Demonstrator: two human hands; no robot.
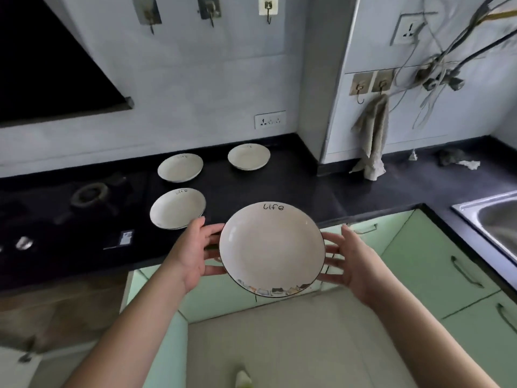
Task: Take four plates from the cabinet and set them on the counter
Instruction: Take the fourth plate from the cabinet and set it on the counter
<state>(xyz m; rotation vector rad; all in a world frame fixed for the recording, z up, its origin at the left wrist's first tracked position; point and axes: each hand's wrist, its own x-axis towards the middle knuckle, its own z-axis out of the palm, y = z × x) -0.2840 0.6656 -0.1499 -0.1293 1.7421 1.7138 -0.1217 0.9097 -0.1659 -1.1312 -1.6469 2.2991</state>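
1. Plate (271, 247) is being carried in the air in front of the counter's (279, 189) front edge, above the green cabinet fronts (419, 261) and not yet over the dark top.
2. Left hand (193, 253) is bracing the plate's left rim and right hand (349, 256) is bracing the right rim; fingers are spread and pressing inward from opposite sides, so both hands are clamped on the one plate.
3. Plate is sitting roughly level, tipped slightly toward the camera, with the word "life" on the far rim and a printed band on the near rim.
4. Three matching plates are already resting on the counter: one (178, 208) near the front edge just left of the held plate, one (180, 167) behind it, and one (249, 156) toward the back edge by the wall corner. All three are lying apart from each other.
5. Judgement: this is the fourth plate, so the task is nearing completion; only the set-down is remaining.
6. Handling judgement: the plate is looking like glazed ceramic, hence stiff, moderately heavy, smooth and breakable. Opposite rim points are giving the best hold, with fingertips under the lip.
7. Bare counter right of the front plate is offering room; a slow, flat lowering is avoiding chipped rims.
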